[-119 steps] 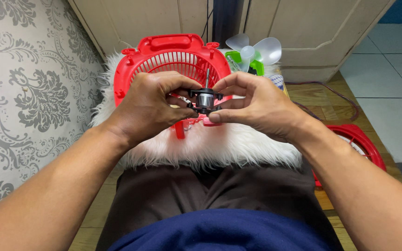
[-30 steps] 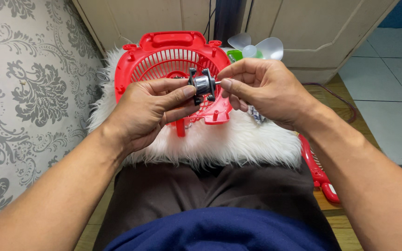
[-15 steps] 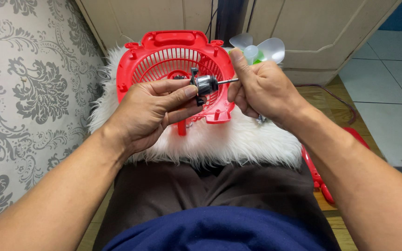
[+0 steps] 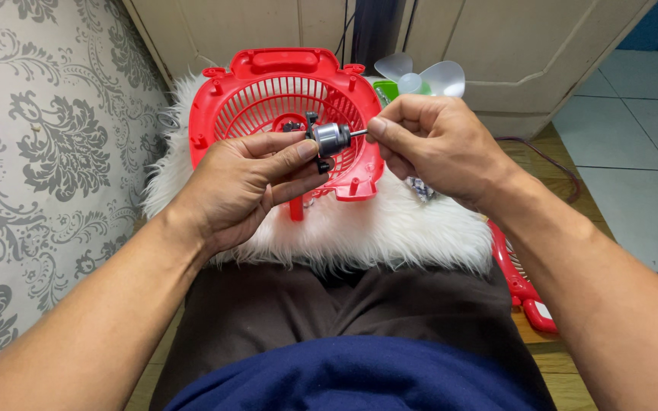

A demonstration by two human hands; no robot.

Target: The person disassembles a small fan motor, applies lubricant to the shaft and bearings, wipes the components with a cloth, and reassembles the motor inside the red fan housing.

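My left hand (image 4: pixel 249 183) holds a small silver electric motor (image 4: pixel 331 138) between thumb and fingers, above a red plastic fan grille (image 4: pixel 268 99). The motor's thin metal shaft (image 4: pixel 358 134) points right. My right hand (image 4: pixel 439 148) pinches the tip of that shaft with thumb and forefinger. The red grille lies on a white fluffy rug (image 4: pixel 413 228) in front of my knees.
A translucent fan blade (image 4: pixel 424 76) and a green part lie behind the grille near a cream cabinet (image 4: pixel 496 46). Another red fan piece (image 4: pixel 523 285) rests on the wooden floor at right. A patterned grey wall (image 4: pixel 47 152) stands at left.
The motor has been turned so its shaft points right, and my right hand has shifted from cupping the motor to pinching the shaft tip. Both hands rose slightly over the grille.
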